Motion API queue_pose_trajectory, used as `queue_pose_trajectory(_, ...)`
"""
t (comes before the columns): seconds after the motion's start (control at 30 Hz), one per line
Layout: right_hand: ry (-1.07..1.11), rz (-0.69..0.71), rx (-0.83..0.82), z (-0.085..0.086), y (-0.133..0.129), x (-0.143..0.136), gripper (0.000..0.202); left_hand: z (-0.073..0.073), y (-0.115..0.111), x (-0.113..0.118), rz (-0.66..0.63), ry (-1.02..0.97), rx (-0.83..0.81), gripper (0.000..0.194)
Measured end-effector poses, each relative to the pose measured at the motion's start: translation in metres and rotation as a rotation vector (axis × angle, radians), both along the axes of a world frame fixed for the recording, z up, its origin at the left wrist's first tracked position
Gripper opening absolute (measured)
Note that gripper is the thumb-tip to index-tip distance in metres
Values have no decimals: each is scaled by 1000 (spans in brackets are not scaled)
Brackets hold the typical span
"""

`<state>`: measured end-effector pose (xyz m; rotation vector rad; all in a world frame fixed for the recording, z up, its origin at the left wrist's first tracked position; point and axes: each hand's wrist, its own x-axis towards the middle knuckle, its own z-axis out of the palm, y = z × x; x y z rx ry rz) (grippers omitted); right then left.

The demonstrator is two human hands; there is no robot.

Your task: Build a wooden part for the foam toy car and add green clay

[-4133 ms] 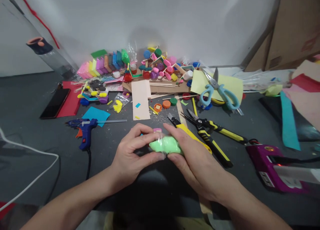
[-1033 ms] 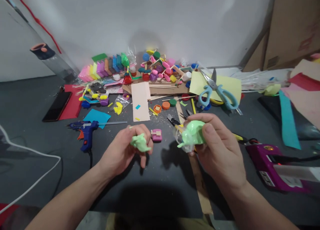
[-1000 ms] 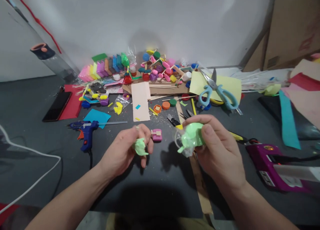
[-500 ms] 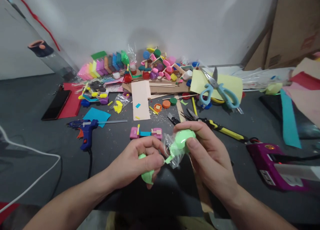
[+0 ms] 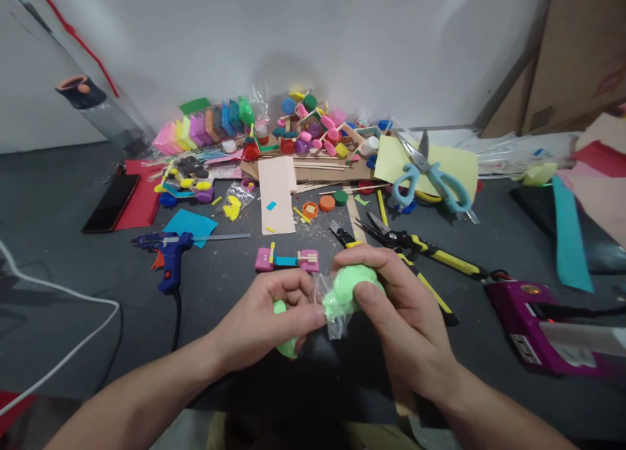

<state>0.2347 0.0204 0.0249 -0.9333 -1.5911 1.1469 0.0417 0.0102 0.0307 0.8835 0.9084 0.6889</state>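
While the right hand (image 5: 408,319) grips green clay (image 5: 351,282), fingers closed, the left hand (image 5: 268,316) clasps another lump (image 5: 287,350) in curled fingers. Both hover toward the surface's (image 5: 147,329) near edge.

The thumb of the bare left hand (image 5: 274,319) hides the middle of a pale green clay lump (image 5: 286,349). The bare right hand (image 5: 411,319) covers part of a rounded pale green clay mass (image 5: 351,283) and the near end of a slim yellow-and-black cutter (image 5: 352,244). At far right, a brown cardboard sheet (image 5: 580,49) runs out of view.
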Motion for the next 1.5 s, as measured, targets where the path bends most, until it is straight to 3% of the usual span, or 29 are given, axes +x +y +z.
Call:
queue_pose_trajectory(0.17,-111,64,145,0,-2,0,21,3,2,1,-43,94,30,23)
queue_pose_trajectory(0.37,-227,159,349,-3,1,-3,31,0,4,0,-3,204,80,26)
queue_pose_trajectory(0.57,-256,-18,331,-1,5,1,26,-6,5,-9,-28,-93,68,32)
queue_pose_trajectory(0.7,-247,-1,377,-1,6,1,25,-3,5,-8,-3,63,143,38)
queue_pose_trajectory(0.77,-228,63,343,0,7,1,25,1,5,-6,3,162,164,36)
queue_pose_trajectory(0.87,-233,123,133,4,7,4,30,6,6,-5,27,225,202,33)
queue_pose_trajectory(1.0,-296,210,-82,11,11,6,13,11,5,-6,41,322,301,31)
queue_pose_trajectory(1.07,-308,215,-99,13,12,5,8,12,4,-7,44,351,346,32)
queue_pose_trajectory(1.3,-267,31,-25,4,7,2,11,8,1,-3,-36,578,407,30)
queue_pose_trajectory(1.5,-163,176,-207,9,10,-1,16,7,1,-1,1,563,562,26)
